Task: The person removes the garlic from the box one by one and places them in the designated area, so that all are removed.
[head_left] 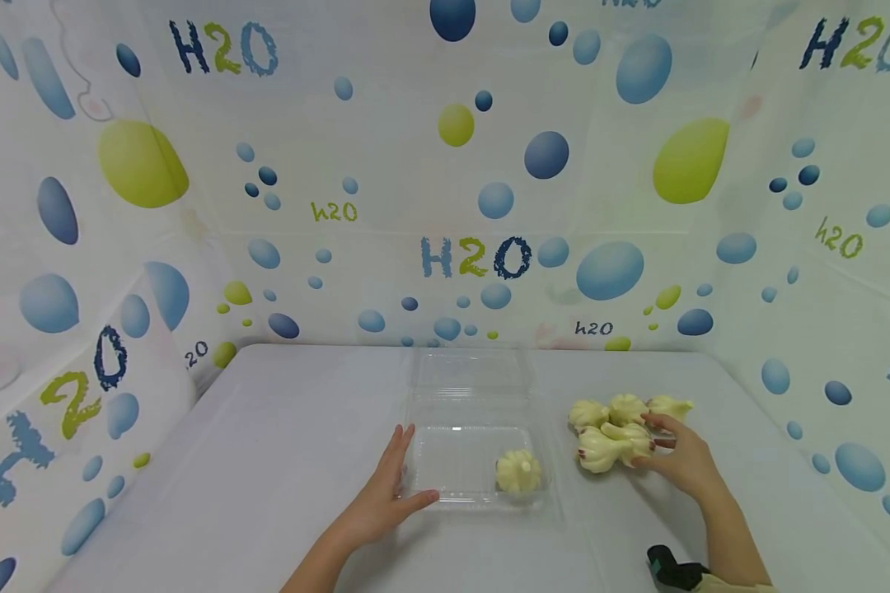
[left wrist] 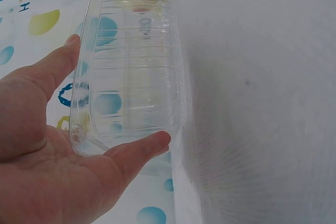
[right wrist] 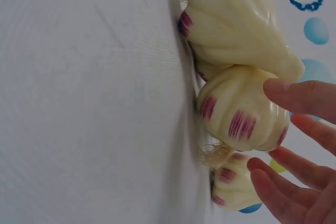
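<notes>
A clear hinged plastic box lies with its lid laid back on the white table. One purple-streaked garlic bulb sits in its right end. My left hand rests against the box's left side, thumb at the front corner and fingers along the edge; the left wrist view shows these fingers nearly straight. On the right, my right hand reaches around the near right bulb of a garlic pile, thumb and fingers spread, fingertips right at its surface. Another bulb leans beside it.
The other garlic bulbs are heaped right of the box, several together. The box's transparent lid lies toward the back. A patterned curtain stands behind and at both sides. A black strap piece shows at my right forearm.
</notes>
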`<control>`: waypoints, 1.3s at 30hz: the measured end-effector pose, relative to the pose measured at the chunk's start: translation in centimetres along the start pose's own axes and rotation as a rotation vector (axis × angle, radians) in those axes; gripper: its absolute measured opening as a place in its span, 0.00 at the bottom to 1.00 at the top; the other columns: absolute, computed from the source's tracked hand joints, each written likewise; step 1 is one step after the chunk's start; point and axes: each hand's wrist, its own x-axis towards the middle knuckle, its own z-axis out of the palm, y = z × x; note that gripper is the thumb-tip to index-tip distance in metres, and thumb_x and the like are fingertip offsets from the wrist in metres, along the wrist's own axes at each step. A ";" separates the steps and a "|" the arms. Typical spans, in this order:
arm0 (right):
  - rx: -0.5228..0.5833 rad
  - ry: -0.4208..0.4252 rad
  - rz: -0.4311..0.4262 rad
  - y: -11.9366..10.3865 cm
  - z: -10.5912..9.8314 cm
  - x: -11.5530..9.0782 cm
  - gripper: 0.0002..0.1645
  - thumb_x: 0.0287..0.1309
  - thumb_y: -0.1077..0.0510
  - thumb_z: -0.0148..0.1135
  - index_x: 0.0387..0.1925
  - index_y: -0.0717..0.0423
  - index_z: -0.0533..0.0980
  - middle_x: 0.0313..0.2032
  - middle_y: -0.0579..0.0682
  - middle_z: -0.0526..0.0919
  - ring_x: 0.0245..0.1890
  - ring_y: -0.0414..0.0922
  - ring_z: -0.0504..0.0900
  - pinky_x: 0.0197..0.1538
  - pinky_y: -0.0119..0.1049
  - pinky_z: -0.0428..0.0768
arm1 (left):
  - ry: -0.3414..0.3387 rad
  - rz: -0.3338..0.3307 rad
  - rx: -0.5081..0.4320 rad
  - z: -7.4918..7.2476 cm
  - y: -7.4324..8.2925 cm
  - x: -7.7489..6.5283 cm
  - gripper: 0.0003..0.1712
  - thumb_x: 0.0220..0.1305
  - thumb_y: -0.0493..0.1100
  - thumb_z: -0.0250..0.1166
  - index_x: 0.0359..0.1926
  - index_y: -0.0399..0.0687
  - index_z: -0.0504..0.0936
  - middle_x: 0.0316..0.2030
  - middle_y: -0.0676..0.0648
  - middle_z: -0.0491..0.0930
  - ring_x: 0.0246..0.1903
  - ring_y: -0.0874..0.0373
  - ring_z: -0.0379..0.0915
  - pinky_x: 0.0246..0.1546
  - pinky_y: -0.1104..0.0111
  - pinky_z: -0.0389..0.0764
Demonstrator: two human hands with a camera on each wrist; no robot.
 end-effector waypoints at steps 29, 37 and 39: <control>0.044 0.036 0.058 -4.0 -2.0 -1.2 0.45 0.53 0.41 0.63 0.64 0.61 0.59 0.60 0.68 0.63 0.53 0.64 0.70 0.44 0.51 0.77 | 0.021 -0.019 0.051 0.0 0.3 0.0 0.53 0.55 0.48 0.67 0.71 0.47 0.41 0.69 0.33 0.31 0.64 0.32 0.39 0.53 0.42 0.61; 0.097 0.036 0.015 -4.7 -1.5 -1.2 0.42 0.53 0.43 0.63 0.63 0.60 0.61 0.59 0.67 0.65 0.53 0.64 0.70 0.44 0.53 0.77 | 0.020 -0.021 0.051 0.1 0.3 -0.1 0.53 0.56 0.48 0.66 0.71 0.46 0.41 0.69 0.33 0.30 0.64 0.32 0.40 0.54 0.43 0.61; 0.114 0.030 0.007 -4.9 -1.2 -1.2 0.42 0.52 0.44 0.64 0.63 0.60 0.62 0.58 0.66 0.66 0.53 0.64 0.70 0.44 0.52 0.77 | 0.019 -0.019 0.054 0.1 0.3 -0.1 0.53 0.56 0.48 0.66 0.71 0.47 0.41 0.69 0.34 0.30 0.64 0.31 0.40 0.54 0.43 0.61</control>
